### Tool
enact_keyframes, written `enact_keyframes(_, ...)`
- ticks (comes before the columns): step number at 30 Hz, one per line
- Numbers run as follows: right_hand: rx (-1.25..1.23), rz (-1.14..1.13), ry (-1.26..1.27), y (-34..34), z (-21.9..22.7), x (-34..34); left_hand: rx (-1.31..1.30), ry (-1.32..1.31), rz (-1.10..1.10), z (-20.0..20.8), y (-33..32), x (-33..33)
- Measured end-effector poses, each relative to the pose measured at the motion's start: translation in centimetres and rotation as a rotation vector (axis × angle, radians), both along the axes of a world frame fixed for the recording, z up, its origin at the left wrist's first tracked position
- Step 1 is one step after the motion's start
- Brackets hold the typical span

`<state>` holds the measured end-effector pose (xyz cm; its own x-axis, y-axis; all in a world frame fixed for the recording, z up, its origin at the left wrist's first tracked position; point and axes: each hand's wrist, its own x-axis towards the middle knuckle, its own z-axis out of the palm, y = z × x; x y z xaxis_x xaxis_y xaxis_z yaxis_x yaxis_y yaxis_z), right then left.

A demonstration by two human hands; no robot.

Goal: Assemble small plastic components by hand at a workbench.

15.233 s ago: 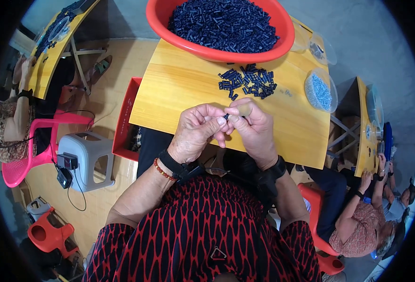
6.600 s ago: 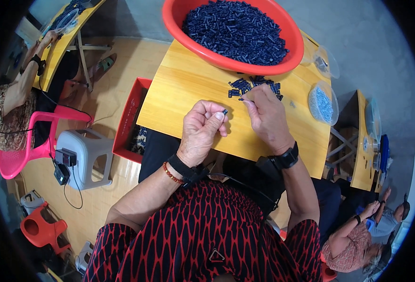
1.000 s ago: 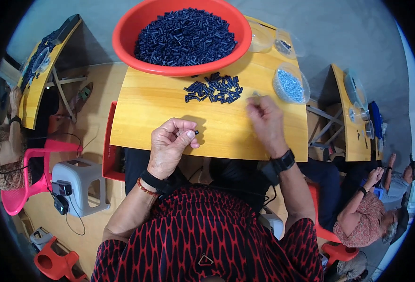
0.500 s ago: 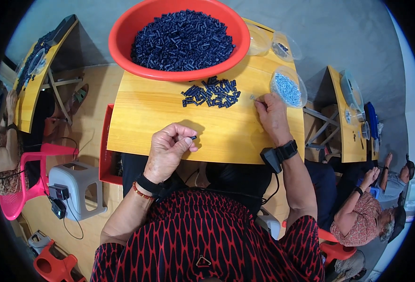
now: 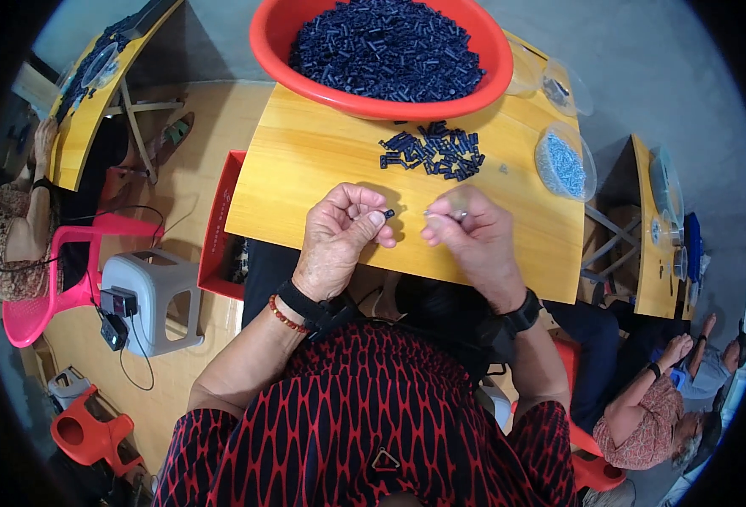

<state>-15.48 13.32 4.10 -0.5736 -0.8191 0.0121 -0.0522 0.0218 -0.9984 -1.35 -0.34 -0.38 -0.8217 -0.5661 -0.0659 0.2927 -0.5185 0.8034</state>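
My left hand [image 5: 346, 237] is closed, pinching a short dark-blue plastic tube [image 5: 389, 215] between thumb and forefinger above the table's near edge. Close to it on the right, fingertips toward the tube, is my right hand [image 5: 474, 241]. Its thumb and fingers are pinched and smeared by motion; a tiny pale speck shows at the tips, too small to name. Beyond both hands lies a loose pile of similar dark tubes [image 5: 436, 152]. A clear round tub [image 5: 588, 177] of small light-blue pieces [image 5: 565, 163] sits at the table's right side. A tiny pale piece [image 5: 503, 169] lies left of the tub.
A big red basin [image 5: 373, 106] heaped with dark tubes fills the far side of the yellow table [image 5: 305, 169]. Two more clear tubs stand behind at right. A red box [image 5: 221, 237] and grey stool [image 5: 153, 296] are at left. Other people sit at tables on both sides.
My right hand has come from beside the light-blue tub to close by my left hand. The left hand still holds the dark tube. The whole view has shifted, with the table now farther right.
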Motion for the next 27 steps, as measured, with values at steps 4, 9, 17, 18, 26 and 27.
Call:
enact_keyframes(4, 0.012, 0.082, 0.06, -1.9, 0.2, 1.3, 0.022, 0.017, 0.006, 0.2, 0.0, 0.3)
enact_keyframes(9, 0.015, 0.123, 0.161, -2.6, 0.3, 1.3, -0.008, 0.02, 0.013, 0.0, 0.0, 0.3)
enact_keyframes(17, 0.123, 0.245, 0.695, -2.7, 2.0, 0.5, -0.062, 0.01, 0.033, 0.2, 0.4, 0.0)
enact_keyframes(18, 0.099, 0.225, 0.776, -3.0, 2.6, 0.9, -0.079, 0.012, 0.057, 0.2, 0.5, 0.0)
enact_keyframes(26, 0.029, -0.001, 0.063, -2.1, -0.1, 2.0, -0.01, 0.07, 0.085, 0.0, 0.6, -0.1)
enact_keyframes(27, 0.039, 0.025, 0.104, -2.0, -0.7, 1.9, -0.006, 0.066, 0.099, 0.0, 0.6, -0.1)
